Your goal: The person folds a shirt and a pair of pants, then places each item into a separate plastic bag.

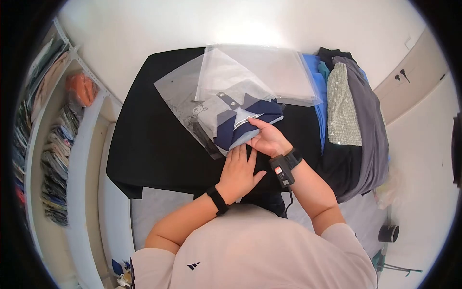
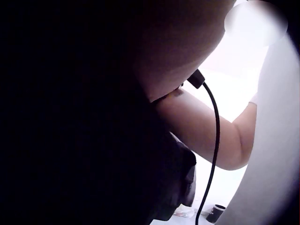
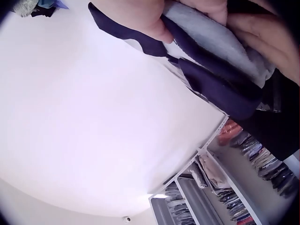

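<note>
A folded grey shirt with a navy collar (image 1: 224, 133) lies at the middle of the black-covered table, its collar end towards me. A pale label strip shows inside the neck. My right hand (image 1: 270, 141) pinches the shirt at the neck, thumb on the inside and fingers beneath. In the right wrist view the thumb presses into the navy and grey cloth (image 3: 206, 40). My left hand (image 1: 239, 174) rests palm down at the shirt's near edge, fingers straight and touching it. Clear plastic bag film (image 1: 175, 86) spreads around the shirt. The left wrist view is mostly dark and shows no hand.
A stack of clear plastic bags (image 1: 260, 55) lies at the back of the table (image 1: 144, 130). Blue, sequinned (image 1: 344, 106) and grey garments (image 1: 368, 130) are piled at the right. Shelves with bagged clothes (image 1: 60, 159) stand left. A cable (image 2: 216, 126) hangs from the right wrist.
</note>
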